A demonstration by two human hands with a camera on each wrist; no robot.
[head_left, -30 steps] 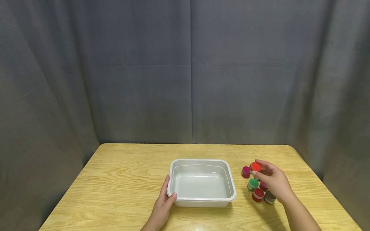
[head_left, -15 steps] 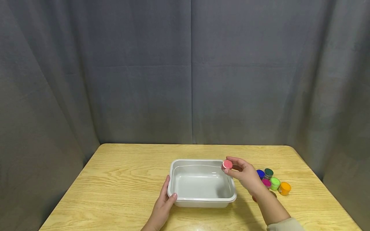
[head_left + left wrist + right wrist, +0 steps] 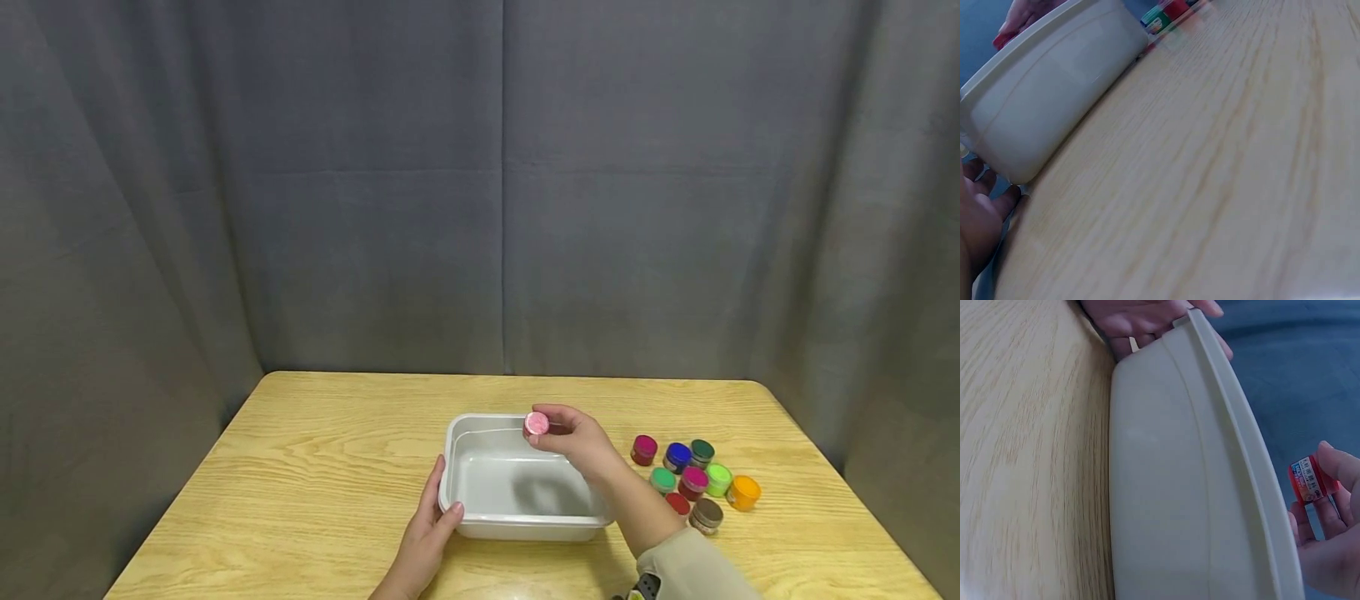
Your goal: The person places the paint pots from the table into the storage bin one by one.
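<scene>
A small red paint jar (image 3: pixel 536 424) with a pale pink-looking lid is pinched between the thumb and fingers of my right hand (image 3: pixel 583 442), over the far part of a white plastic basin (image 3: pixel 532 522). In the right wrist view the label on the paint jar (image 3: pixel 1307 479) faces the camera. My left hand (image 3: pixel 422 533) grips the basin's near left side, thumb on the rim and fingers along the outer wall. Seen from the left wrist, the fingers of the left hand (image 3: pixel 985 194) lie at the basin's lower corner. The visible basin floor holds only a shadow.
Several jars stand grouped right of the basin, among them a magenta jar (image 3: pixel 644 450), a blue jar (image 3: pixel 677 457), an orange jar (image 3: pixel 744 492) and a brown jar (image 3: pixel 707 517). Grey curtains (image 3: pixel 375 208) enclose the wooden table (image 3: pixel 322 467) at the back and sides.
My right hand has carried the red paint jar leftward from the jar group to over the basin, uncovering the other jars. The left hand keeps its grip on the basin.
</scene>
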